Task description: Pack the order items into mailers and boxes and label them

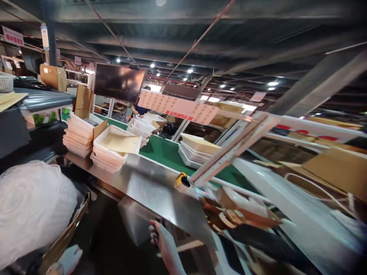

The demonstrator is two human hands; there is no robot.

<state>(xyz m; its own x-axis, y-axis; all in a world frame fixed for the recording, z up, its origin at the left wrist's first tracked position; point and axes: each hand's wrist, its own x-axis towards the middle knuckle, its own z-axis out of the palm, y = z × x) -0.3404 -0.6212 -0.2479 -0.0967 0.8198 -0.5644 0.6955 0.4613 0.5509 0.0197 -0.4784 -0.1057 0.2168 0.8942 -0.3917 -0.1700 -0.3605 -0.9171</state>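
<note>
My right hand [158,233] is low in the middle, just in front of the metal worktop [160,200]. Its fingers are curled closed, and what they hold, if anything, is hidden. A grey, see-through sheet-like area [136,221] shows left of that hand; I cannot tell whether it touches the fingers. What looks like my left hand [69,260] is a pale, blurred shape at the lower left edge, its fingers unclear. Beside it stands an open cardboard box [64,238] with a large roll of white bubble wrap [37,210] in it.
Stacked white baskets [117,139] stand at the worktop's back left, with pinkish ones [77,139] beside them. A yellow-black tape dispenser [182,181] sits by a slanting metal post [229,151]. Behind runs a green conveyor [160,152] carrying trays [192,151]. Blurred cartons [246,214] lie right.
</note>
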